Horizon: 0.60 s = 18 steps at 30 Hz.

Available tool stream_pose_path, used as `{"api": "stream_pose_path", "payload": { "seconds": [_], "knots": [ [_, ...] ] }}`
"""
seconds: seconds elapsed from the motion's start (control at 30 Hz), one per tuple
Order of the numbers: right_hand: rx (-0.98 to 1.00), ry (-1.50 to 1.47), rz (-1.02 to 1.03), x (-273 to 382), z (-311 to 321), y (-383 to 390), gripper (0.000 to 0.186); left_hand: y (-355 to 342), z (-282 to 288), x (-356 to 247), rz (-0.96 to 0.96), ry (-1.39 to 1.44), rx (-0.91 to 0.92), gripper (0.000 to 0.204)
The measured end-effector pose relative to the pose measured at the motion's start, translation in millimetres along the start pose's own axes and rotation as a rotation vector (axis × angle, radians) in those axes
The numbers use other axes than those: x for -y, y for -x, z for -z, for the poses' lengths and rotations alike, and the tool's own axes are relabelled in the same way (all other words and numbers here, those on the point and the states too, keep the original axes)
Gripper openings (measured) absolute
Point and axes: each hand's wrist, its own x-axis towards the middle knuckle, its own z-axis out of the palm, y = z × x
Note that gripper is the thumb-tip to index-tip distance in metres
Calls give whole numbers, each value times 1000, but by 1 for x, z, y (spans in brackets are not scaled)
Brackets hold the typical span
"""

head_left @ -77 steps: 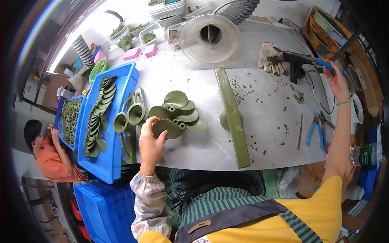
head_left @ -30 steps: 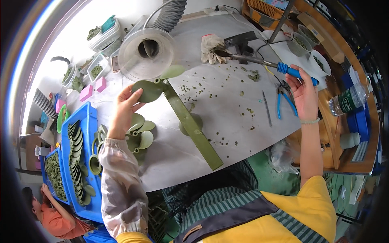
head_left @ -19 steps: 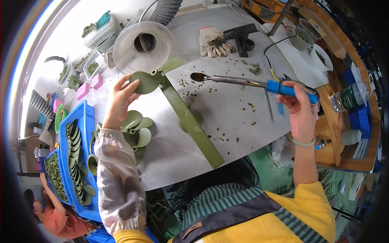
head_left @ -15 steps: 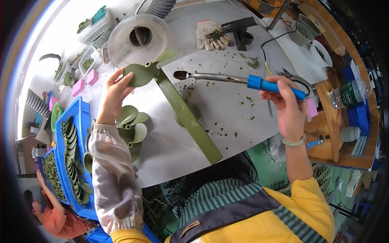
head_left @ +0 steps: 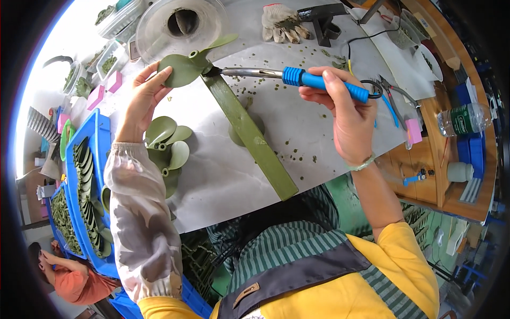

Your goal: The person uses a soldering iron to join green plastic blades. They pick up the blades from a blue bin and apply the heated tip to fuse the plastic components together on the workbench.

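Note:
Between its thumb and fingers, my left hand [head_left: 142,98] pinches a blade of a green propeller [head_left: 183,73], whose hub sits at the far end of a long flat green bar [head_left: 257,146]. My right hand [head_left: 344,111] is closed around the blue handle of a soldering iron [head_left: 313,81]. The iron's dark tip meets the propeller's blade root beside the bar; exact contact is hard to make out. Under the bar, a round green piece [head_left: 237,134] partly shows. More green propellers [head_left: 162,133] lie on the table near my left forearm.
A clear round hood [head_left: 146,29] stands at the back left. Blue crates [head_left: 102,125] with green parts are at left, near a person in orange [head_left: 79,284]. A glove [head_left: 280,24], black bracket [head_left: 323,26], pliers [head_left: 396,98] and green scraps lie on the table [head_left: 212,207].
My right hand has moved left with the soldering iron, bringing its tip from open air to the propeller's blade root. My left hand keeps its grip. The whole view has shifted slightly.

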Motion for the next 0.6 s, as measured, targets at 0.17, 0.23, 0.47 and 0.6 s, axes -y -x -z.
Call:
{"api": "stream_pose_path", "payload": {
  "seconds": [0.17,0.23,0.47,0.6],
  "knots": [
    [-28,-46,-3,-9,-9,1,22,-1,-3,-1,-3,-21,29,27],
    [-38,-58,0,-11,-11,1,22,-1,-3,-1,5,-24,15,27],
    [-52,-37,12,-18,-12,1,25,-2,0,0,12,-19,10,27],
    [-46,-16,3,-18,-12,0,27,1,-4,-1,17,-11,21,27]
  ]
}}
